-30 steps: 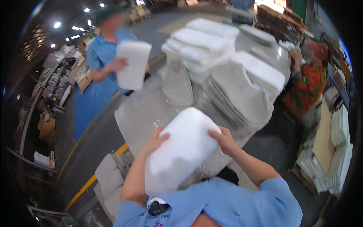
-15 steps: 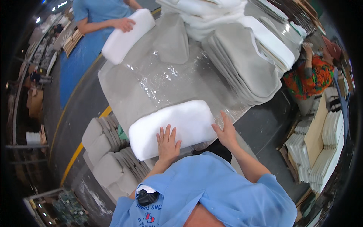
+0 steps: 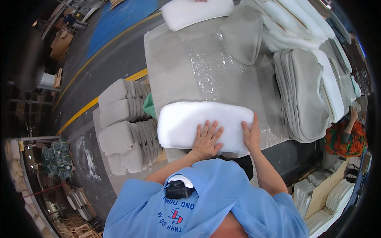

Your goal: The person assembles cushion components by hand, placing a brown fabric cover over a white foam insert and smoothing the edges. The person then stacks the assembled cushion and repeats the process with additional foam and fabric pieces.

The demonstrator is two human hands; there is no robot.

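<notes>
A soft white pad [image 3: 178, 123], a rounded rectangle, lies on the near side of a work table [image 3: 172, 67] covered in shiny plastic film. My left hand [image 3: 207, 139] rests flat on top of the pad, right of its middle, with fingers spread. Against the pad's right end is my right hand [image 3: 251, 135], its fingers stretched upward and its thumb apart on the top face. Neither hand is closed round anything. Farther back on the table lies a grey fabric piece [image 3: 244, 33], and beside it a second white pad [image 3: 194, 14].
Grey covers [image 3: 297, 95] are stacked at the table's right side, with white pads [image 3: 297, 23] piled behind. Left of the table stand stacks of grey cushions [image 3: 119, 139]. A person in a patterned orange top [image 3: 347, 137] is at the far right. A yellow line [image 3: 81, 117] crosses the floor.
The view has swung, so the scene sits differently in it. My right hand has come in from beside the pad to its right end. The left hand remains flat on the pad.
</notes>
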